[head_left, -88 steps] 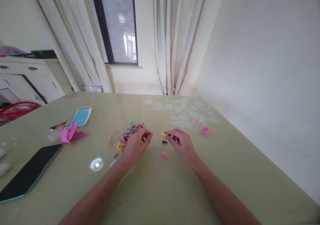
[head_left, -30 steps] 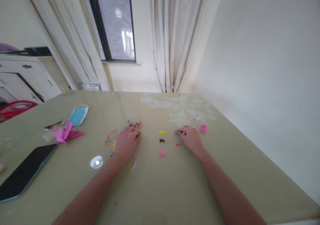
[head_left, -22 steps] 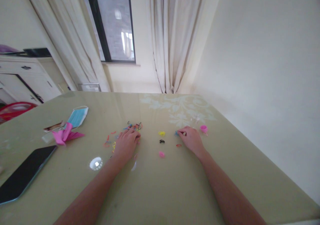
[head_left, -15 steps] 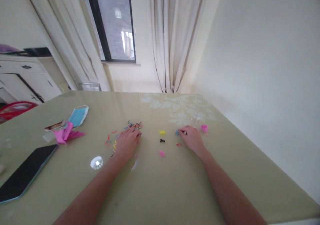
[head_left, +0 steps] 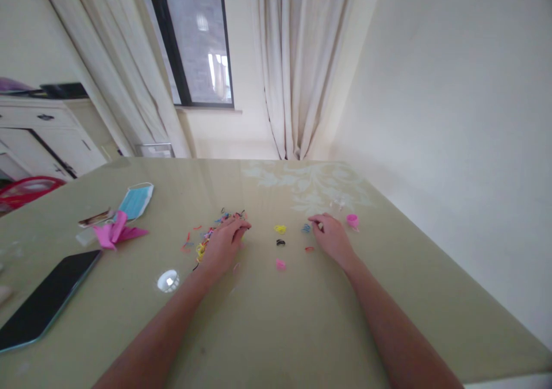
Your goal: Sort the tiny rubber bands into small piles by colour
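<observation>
My left hand (head_left: 226, 242) is over a heap of small coloured rubber bands (head_left: 208, 236), its thumb and index finger pinched together at the heap's right side. Whatever lies in that pinch is too small to make out. Just right of a small cluster of blue bands (head_left: 306, 228), my right hand (head_left: 332, 236) has its fingers curled and closed, with nothing visible in them. Between the hands lie small groups of yellow bands (head_left: 280, 229), black bands (head_left: 280, 242) and pink bands (head_left: 280, 264). A red band (head_left: 309, 249) is below the blue ones.
Beyond my right hand are a pink cup-like piece (head_left: 352, 221) and a clear plastic item (head_left: 337, 203). At left lie a face mask (head_left: 137, 200), a pink folded-paper shape (head_left: 115, 232), a dark tablet or phone (head_left: 49, 297) and a shiny round object (head_left: 168, 281). A wall (head_left: 466, 147) borders the table's right side.
My right hand has drawn slightly back from the blue bands, leaving them uncovered. My left hand's fingertips have shifted a little right, and more of the heap shows.
</observation>
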Demonstrator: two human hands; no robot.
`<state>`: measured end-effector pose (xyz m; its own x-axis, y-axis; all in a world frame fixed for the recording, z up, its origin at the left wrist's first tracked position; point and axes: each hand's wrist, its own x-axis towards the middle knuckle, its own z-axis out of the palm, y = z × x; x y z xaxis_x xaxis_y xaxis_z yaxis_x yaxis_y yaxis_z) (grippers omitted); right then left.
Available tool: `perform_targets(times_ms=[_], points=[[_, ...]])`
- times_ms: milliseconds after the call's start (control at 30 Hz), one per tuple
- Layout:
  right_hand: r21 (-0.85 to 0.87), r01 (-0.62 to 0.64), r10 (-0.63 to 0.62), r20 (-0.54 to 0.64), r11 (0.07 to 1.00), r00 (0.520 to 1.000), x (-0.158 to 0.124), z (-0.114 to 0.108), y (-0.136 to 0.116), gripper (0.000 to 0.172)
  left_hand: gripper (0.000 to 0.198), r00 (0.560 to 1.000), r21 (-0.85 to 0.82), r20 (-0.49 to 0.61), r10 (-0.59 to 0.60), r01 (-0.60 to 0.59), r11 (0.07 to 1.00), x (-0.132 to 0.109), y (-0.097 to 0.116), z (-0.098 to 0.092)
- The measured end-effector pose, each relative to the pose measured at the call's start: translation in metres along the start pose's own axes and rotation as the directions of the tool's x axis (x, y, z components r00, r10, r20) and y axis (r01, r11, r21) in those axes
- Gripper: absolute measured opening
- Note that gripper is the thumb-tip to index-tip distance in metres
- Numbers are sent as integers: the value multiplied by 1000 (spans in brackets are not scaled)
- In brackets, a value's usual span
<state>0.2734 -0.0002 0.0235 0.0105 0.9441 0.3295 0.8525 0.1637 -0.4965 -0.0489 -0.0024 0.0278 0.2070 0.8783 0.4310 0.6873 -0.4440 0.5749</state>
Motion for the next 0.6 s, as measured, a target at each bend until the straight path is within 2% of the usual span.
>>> perform_targets(times_ms=[133,233,300,433,600], points=[[272,29,-25,-19,962,1000,-7,-7,-29,21,13,999,-247,-42,23,-33,969,-2,19,-1],[502,84,-121,42,861,992,-20,-10,-60,27,10,992,-261,-99,79,-102,960,-9,38,-2],[585,119,-198,72,802,978,-29,-10,-77,30,10,984,-242,-117,138,-163,956,-14,49,-2],[591,182,-266,58,786,962,-38,-9,-89,20,12,966,-225,-114,232,-252,941,-21,58,-1],[574,171,-269,90,801,959,-36,-11,-83,21,15,974,-250,-57,221,-229,941,-22,57,2]])
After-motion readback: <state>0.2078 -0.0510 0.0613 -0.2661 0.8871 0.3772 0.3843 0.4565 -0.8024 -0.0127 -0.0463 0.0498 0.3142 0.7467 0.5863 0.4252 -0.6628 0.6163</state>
